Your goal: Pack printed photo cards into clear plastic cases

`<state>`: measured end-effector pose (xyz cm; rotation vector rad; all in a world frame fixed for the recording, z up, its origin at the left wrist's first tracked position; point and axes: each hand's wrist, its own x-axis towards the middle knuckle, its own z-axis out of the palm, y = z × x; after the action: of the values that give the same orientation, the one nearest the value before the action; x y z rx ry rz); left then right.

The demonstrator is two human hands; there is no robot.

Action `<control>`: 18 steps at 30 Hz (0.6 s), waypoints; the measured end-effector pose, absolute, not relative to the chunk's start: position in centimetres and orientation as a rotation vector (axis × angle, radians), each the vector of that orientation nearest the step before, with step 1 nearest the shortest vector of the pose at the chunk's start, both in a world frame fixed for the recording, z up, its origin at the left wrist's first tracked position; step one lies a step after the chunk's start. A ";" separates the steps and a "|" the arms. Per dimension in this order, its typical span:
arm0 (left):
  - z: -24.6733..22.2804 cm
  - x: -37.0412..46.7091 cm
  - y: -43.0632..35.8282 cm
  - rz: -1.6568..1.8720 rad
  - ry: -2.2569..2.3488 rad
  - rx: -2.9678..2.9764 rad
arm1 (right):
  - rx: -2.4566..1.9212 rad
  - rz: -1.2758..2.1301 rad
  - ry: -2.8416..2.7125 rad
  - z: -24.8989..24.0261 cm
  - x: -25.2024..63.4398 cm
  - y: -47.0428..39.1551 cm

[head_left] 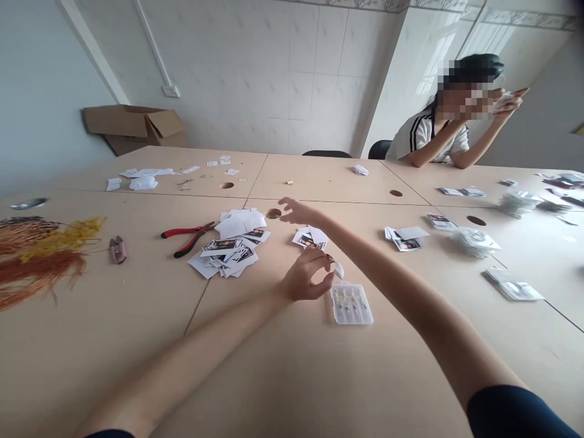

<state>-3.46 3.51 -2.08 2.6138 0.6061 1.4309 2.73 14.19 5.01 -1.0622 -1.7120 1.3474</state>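
Note:
My left hand point(306, 277) pinches a small bent card point(338, 269) between thumb and fingers, its white side partly showing. Just below it on the table lies a clear plastic case point(352, 313) holding several small yellow-and-dark pieces in slots. My right hand point(296, 213) is stretched forward across and above the left one, fingers apart and holding nothing. Beneath the right hand sits a small group of printed cards point(305, 239). A larger heap of printed cards point(225, 258), some with their white backs up, spreads to the left of both hands.
Red-handled pliers point(189, 236), pink snippers point(117, 249) and bundles of orange and yellow cords point(50, 261) lie to the left. Stacks of clear packets point(477, 242) stand at right. A person point(438, 134) sits across the table. A cardboard box point(132, 128) is behind it.

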 end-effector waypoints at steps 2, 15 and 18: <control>-2.1 -3.4 3.6 1.405 0.646 2.556 | -1.084 1.229 -1.732 4.5 5.4 12.8; -1.1 -3.6 3.1 1.205 0.663 2.701 | -1.065 0.496 -1.924 -2.7 14.2 -1.8; -1.1 -3.6 2.8 1.097 0.546 2.850 | -1.045 0.449 -1.873 -2.8 13.5 -2.2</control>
<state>-3.57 2.80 -1.09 2.8501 0.5458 1.0968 13.50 -2.16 -2.83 -1.0452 -1.8730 0.4487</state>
